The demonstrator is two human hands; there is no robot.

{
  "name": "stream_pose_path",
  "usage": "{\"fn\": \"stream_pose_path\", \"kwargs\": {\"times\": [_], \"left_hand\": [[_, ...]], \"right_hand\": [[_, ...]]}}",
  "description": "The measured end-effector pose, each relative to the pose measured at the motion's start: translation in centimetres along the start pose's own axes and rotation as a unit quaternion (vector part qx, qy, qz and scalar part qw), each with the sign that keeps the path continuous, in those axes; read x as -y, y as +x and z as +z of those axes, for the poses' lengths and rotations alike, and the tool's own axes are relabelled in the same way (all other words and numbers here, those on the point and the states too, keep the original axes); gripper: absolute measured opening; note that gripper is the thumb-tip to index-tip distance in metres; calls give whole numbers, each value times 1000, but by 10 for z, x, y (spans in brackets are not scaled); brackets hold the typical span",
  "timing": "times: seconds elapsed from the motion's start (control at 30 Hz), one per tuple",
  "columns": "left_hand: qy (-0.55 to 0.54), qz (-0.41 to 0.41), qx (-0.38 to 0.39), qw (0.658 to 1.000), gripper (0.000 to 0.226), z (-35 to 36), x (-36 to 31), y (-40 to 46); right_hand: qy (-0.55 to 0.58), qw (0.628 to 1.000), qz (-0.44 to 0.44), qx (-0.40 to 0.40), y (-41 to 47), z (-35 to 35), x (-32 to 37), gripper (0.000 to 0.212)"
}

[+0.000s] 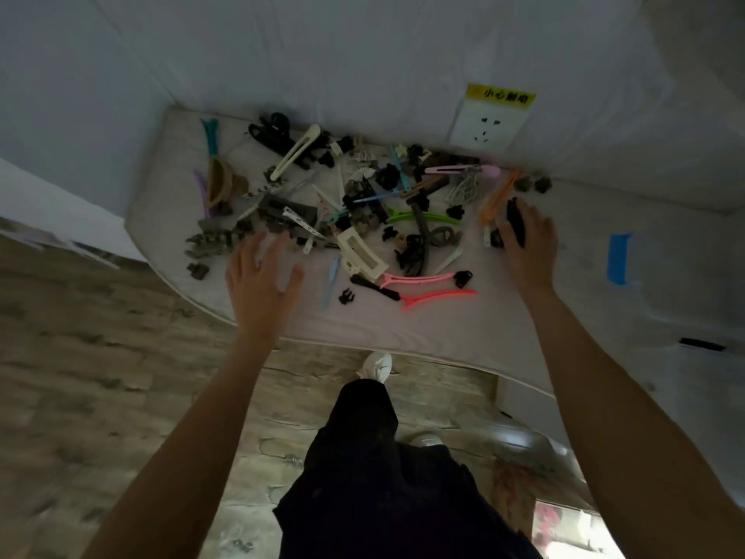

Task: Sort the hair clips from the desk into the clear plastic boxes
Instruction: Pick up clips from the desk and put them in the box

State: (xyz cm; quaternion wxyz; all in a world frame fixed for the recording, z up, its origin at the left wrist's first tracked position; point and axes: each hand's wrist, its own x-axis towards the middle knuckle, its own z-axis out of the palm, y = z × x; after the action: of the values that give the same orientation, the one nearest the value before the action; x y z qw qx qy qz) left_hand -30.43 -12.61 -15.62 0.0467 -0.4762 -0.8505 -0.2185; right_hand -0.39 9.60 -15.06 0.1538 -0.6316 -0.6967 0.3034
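Hands (262,276) (528,240) spread, right touching black clip (516,221)

There is a single view, taken from a wide-angle camera on the person's head. It looks forward and steeply down, so the tabletop (443,328) fills the upper middle of the frame and meets the wall (363,54) behind it. Both hands, left (262,284) and right (528,244), reach in from the bottom edge at arm's length. Straight below the lens lie the floor (100,377) and the person's own legs. Straight edges bow toward the frame borders.
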Motion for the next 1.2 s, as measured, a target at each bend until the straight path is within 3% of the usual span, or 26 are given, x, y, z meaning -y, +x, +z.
{"fn": "stream_pose_path", "kwargs": {"times": [0.13, 0.27, 0.33, 0.4, 0.5, 0.57, 0.9, 1.0, 1.1, 1.2], "left_hand": [[20, -126, -4, 992, 55, 1, 22, 12], [-72, -95, -111, 987, 32, -12, 43, 35], [-52, -60, -160, 984, 24, -20, 50, 39], [-24, -95, -182, 978, 26, -25, 61, 43], [-42, -248, -109, 962, 48, -26, 81, 49], [-90, -290, -35, 952, 56, -22, 89, 54], [-160, -165, 53, 972, 60, 6, 24, 76], [-180, -135, 83, 971, 57, 2, 14, 75], [-165, -121, 45, 978, 54, -4, 19, 84], [-177, -159, 89, 967, 57, -4, 28, 119]], "right_hand": [[97, 995, -5, -7, -9, 32, 34, 62], [111, 994, -16, -1, -11, 55, 54, 66], [122, 992, -26, 3, -10, 61, 58, 66], [123, 992, -31, 9, -9, 66, 60, 69], [106, 992, -56, 26, -11, 69, 63, 68], [94, 992, -76, 46, -14, 71, 70, 65], [56, 989, -113, 77, -22, 79, 95, 68], [8, 989, -134, 57, -15, 71, 90, 63], [-26, 986, -165, 6, -3, 53, 89, 55], [-27, 990, -125, -59, 13, 28, 82, 57]]}}
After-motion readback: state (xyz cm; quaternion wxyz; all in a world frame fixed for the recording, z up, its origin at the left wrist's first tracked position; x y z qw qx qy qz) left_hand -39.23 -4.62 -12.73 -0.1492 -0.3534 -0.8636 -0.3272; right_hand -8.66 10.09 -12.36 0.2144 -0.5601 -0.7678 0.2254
